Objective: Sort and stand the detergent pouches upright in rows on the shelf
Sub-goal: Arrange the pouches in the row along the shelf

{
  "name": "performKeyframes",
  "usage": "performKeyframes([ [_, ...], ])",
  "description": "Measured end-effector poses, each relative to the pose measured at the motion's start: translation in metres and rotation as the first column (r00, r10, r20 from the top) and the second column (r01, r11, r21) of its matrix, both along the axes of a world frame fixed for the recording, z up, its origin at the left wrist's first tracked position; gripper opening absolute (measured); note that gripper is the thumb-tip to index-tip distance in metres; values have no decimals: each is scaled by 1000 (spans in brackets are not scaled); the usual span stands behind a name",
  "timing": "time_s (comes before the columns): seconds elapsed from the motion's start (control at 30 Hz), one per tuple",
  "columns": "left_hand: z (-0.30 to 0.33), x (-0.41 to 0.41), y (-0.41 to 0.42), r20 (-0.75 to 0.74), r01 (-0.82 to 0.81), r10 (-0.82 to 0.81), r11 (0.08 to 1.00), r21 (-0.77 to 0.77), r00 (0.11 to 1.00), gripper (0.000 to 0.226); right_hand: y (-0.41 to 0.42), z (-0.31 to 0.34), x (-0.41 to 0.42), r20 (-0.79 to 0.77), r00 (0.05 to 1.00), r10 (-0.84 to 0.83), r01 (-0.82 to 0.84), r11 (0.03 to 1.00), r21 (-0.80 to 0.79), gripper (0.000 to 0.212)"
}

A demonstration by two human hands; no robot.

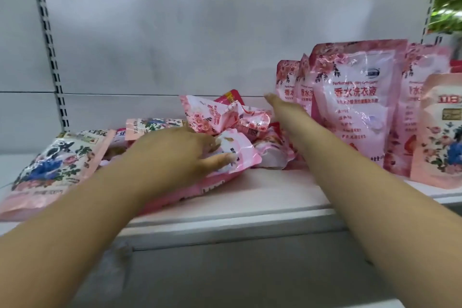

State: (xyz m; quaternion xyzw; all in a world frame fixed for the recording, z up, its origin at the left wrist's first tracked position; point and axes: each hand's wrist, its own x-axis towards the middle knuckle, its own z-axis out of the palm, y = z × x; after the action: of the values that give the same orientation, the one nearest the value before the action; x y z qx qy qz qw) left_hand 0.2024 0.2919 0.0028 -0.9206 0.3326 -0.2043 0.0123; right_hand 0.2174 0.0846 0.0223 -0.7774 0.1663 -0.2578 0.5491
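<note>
Pouches everywhere, split into two camps on the white shelf (262, 197). Over at 3 o'clock, upright pink pouches (360, 102) standing in rows, one behind another, backs toward the rear panel (200, 32), probably the sorted lot, propped so the fronts face out. Dead centre, a crumpled heap of pouches (230, 120), lying flat and twisted, likely next in line. At 9 o'clock, a flat blue-flowered pouch (55, 162) on its back, kept apart, seemingly a different design awaiting its own row. Left hand (175, 155) low over the heap, fingers bent down onto a creased pink pouch (237, 155); pressing or starting to pinch, hard to say, since the fingertips sink into the folds. Right hand (285, 110) stretched flat, fingers straight and together, edge laid against the standing rows at about 2 o'clock, apparently bracing them from toppling. Motion blur smearing most print. Another floral pouch (442, 132) at far 3 o'clock cut by the frame edge. Depth of the rear rows, and whatever lies under the heap, out of sight.
</note>
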Motion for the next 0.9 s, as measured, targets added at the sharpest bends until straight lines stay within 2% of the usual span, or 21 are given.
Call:
performKeyframes([
  [0.1,26,9,-7,-92,24,-24,1000,-10,995,84,-6,-1,29,-7,998,58,-56,979,194,82],
  [0.17,40,23,-17,-144,14,-22,998,-56,989,84,-7,-6,42,-34,997,63,-54,973,225,78],
  [0.23,49,39,-27,-177,-14,-4,995,-100,984,85,-10,-10,53,-28,1000,2,4,984,180,61],
  [0.33,49,64,-49,-250,-48,2,983,-175,968,81,-15,-13,64,93,994,-54,37,983,179,32],
  [0.37,47,71,-56,-273,-43,-21,973,-226,962,80,-13,-12,65,148,987,-59,30,980,194,29],
  [0.47,37,84,-66,-241,-35,-44,948,-316,969,79,-2,-13,66,247,968,30,-85,973,214,30],
  [0.57,35,93,-56,-130,-227,194,912,-342,972,73,16,-12,62,287,922,259,-340,897,281,23],
  [0.6,36,94,-50,-125,-286,258,889,-357,958,69,20,-10,61,287,912,293,-371,889,270,23],
  [0.67,35,95,-39,-186,-283,228,888,-362,956,67,18,-6,61,310,920,240,-304,936,176,26],
  [0.73,32,95,-35,-250,-219,131,903,-369,959,74,8,-1,57,284,954,99,-79,993,-82,36],
  [0.77,30,95,-35,-268,-215,118,903,-371,956,78,2,-1,53,234,972,20,33,975,-220,39],
  [0.83,28,94,-36,-286,-237,132,898,-371,949,87,-11,-6,51,34,995,-89,96,930,-355,40],
  [0.9,29,94,-37,-281,-240,136,894,-380,950,88,-18,-14,53,-215,970,-114,35,939,-341,56],
])
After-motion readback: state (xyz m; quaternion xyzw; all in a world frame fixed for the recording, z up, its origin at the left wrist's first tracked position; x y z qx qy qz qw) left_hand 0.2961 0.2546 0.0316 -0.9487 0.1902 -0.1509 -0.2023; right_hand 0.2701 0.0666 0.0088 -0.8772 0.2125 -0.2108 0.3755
